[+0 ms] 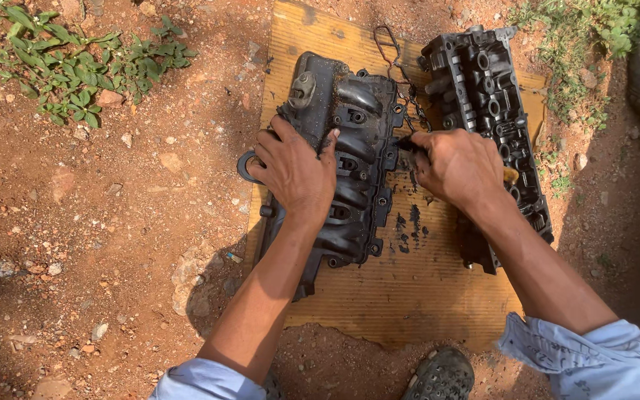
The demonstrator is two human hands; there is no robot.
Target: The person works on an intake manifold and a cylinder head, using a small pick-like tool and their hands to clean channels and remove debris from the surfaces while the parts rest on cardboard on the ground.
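Black ribbed engine cover (350,163) lies at mat centre | left hand (294,169) is spread flat, pressed on it at 9 o'clock | right hand (457,167) is clenched on dark tool (403,143) at 3 o'clock | risk: cover may be shifted if pressure slackens

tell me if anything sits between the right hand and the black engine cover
Nothing visible does. The right hand grips a small dark tool whose tip meets the edge of the black engine cover; the left hand presses on that cover.
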